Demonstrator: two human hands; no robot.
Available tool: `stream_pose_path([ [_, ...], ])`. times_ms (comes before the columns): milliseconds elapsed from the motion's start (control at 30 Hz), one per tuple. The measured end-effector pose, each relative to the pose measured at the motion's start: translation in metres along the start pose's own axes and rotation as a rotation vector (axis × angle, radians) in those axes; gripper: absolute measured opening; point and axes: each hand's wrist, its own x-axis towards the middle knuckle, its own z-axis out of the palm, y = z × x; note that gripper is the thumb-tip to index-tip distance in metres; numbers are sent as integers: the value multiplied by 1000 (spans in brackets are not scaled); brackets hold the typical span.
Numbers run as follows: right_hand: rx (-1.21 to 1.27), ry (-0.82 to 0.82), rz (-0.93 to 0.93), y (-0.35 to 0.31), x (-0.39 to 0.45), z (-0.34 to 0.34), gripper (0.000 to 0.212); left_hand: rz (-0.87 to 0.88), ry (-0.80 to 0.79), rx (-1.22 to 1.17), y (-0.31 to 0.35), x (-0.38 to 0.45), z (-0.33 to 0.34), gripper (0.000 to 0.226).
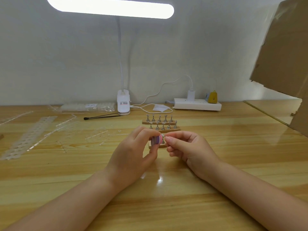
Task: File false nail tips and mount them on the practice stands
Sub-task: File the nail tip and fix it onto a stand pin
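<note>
Pinched in the left hand (133, 152) is a small pink-and-purple nail file (156, 140), fingers curled round it. Beside it, the right hand (186, 147) pinches something tiny at its fingertips (168, 139), most likely a nail tip, though it is too small to tell. Both hover over a near wooden stand (158, 146) with 1 visible metal peg. Just beyond, 2 more stands (161, 122) carry 5 pegs each; whether any hold tips I cannot tell. Left of them lie clear plastic strips (98, 136) and a white strip (30, 135). Filing looks underway, with mounting mostly left to do. Farther back stands a lamp (123, 104).
</note>
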Motion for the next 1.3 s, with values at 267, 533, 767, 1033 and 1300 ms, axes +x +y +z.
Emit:
stream_pose_path([
  [267,-21,13,-23,1,0,1,22,-9,39,-12,-1,0,2,29],
  [533,0,-67,4,2,2,-1,19,28,18,2,0,0,3,24],
  [767,-38,-152,15,-1,2,-3,11,120,50,-28,10,5,2,22],
  [1033,-75,-188,10,-1,2,-3,12,116,61,-30,8,7,-1,27],
  [1300,-63,-183,20,0,3,-3,11,73,55,-3,9,8,-3,24],
])
